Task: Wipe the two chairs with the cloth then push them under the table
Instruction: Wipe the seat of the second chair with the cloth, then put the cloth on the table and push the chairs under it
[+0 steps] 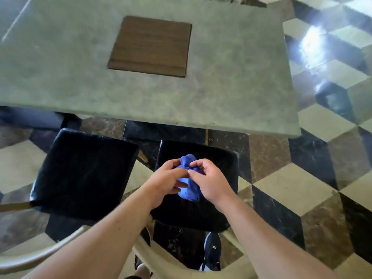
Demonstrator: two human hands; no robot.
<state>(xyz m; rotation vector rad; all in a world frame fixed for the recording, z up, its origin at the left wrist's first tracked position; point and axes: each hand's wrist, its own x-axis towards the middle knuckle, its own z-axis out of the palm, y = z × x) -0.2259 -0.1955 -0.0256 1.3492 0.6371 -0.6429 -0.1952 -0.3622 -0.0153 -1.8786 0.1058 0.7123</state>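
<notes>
Matt, mottled grey-green stone look on the tabletop [221,87]; set into it, a square inset [150,46] of dark wood grain, smooth. Black, glossy, leather-like padding on the left chair seat [84,174] and the right chair seat [221,164], faintly streaked. Soft, crumpled blue fabric for the cloth [189,190]. Polished, veined stone floor tiles [322,178], mirror-glossy under glare. Smooth beige chair backs [40,256], material unclear.

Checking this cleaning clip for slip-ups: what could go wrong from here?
The blue cloth is wadded up between the left hand and right hand, so wiping may miss parts of the right chair seat. The left chair seat sits close beside it and angled to the table edge; pushed in, the chairs might knock together.
</notes>
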